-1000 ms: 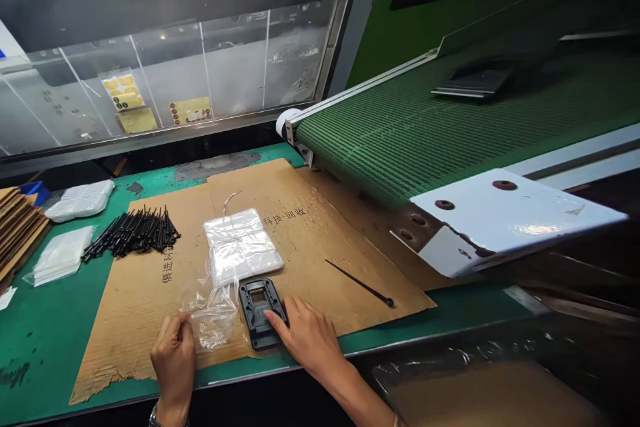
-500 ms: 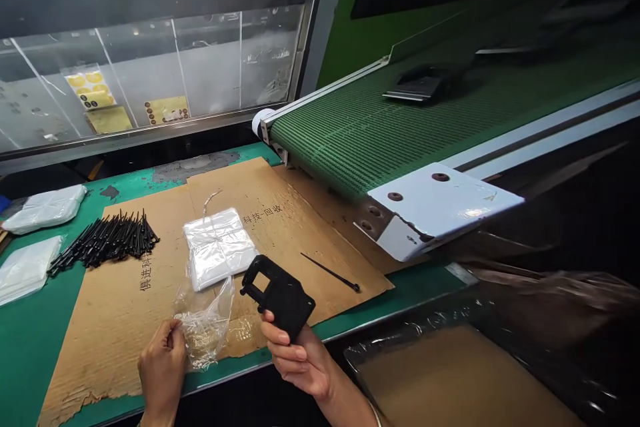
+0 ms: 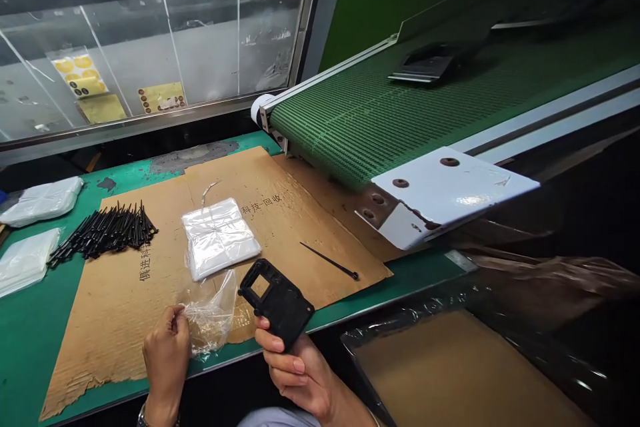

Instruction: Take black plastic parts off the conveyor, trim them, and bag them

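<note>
Brown on the cardboard sheet (image 3: pixel 115 307), with black characters (image 3: pixel 263 203). Black on the framed part (image 3: pixel 284 310) near the sheet's front edge, the cable tie (image 3: pixel 328 260) at its right, the heaped ties (image 3: pixel 107 232) at its left. Clear on the bag (image 3: pixel 214 320), green on the bench (image 3: pixel 30 360) beneath, ribbed green on the conveyor belt (image 3: pixel 340 124) beyond.

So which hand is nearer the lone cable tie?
Right. The right hand, holding the black part, is below-left of the cable tie; the left hand, pinching the clear bag, is farther left.

Left hand (image 3: pixel 167 346) pinching; right hand (image 3: pixel 301 372) gripping, palm-up.
</note>
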`<state>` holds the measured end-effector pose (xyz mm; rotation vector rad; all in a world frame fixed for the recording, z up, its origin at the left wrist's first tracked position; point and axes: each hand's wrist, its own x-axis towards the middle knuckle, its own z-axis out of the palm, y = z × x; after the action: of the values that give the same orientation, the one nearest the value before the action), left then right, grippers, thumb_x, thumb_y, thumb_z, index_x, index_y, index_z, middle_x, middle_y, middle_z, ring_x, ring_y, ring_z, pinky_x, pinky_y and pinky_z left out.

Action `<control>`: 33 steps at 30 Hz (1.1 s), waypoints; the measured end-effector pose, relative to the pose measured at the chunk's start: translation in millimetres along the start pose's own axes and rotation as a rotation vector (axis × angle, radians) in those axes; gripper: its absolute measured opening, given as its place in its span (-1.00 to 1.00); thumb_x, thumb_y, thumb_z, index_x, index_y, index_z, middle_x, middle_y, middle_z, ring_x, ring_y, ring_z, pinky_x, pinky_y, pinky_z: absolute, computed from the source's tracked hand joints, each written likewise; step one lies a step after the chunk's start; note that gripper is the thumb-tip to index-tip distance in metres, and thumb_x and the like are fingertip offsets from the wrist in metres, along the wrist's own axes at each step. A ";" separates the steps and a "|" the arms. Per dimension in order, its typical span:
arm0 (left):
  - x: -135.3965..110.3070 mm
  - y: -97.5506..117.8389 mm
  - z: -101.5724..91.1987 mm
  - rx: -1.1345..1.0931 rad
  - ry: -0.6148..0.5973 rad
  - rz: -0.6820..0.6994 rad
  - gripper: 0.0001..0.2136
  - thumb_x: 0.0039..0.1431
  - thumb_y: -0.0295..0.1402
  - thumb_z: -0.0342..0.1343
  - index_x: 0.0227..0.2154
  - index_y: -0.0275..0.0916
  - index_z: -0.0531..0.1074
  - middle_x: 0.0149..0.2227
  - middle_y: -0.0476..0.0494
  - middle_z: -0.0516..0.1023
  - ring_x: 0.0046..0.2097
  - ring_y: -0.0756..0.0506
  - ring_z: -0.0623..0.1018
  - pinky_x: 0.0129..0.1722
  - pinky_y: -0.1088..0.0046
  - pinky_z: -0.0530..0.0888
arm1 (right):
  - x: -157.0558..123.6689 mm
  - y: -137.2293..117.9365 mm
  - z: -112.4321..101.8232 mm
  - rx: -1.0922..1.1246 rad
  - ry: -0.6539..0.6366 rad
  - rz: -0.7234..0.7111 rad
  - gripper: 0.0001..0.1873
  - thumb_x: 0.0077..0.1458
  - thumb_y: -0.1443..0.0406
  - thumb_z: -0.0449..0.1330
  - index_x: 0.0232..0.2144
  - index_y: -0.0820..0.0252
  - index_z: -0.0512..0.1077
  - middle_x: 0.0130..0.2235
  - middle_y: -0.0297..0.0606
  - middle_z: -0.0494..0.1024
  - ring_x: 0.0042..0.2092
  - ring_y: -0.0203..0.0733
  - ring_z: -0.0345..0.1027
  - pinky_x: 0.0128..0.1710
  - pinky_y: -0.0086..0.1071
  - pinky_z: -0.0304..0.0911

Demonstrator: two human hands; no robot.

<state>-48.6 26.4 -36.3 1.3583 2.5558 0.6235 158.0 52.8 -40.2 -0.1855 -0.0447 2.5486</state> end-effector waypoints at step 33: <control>-22.8 16.0 14.4 -0.136 0.202 0.949 -0.78 0.20 -0.39 -0.13 -0.21 -0.19 0.41 -0.55 -0.08 0.45 -0.50 -0.02 0.45 -0.48 0.48 0.40 | 29.6 9.0 -20.8 -1.360 0.412 -0.422 -0.65 -0.03 0.05 0.13 -0.36 0.22 0.41 -0.57 -0.42 0.29 -0.50 -0.35 0.18 -0.50 -0.49 0.11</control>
<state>-18.7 19.6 -42.9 2.5288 1.7936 1.0743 131.6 61.6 -65.1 -1.0492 -1.4537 1.6148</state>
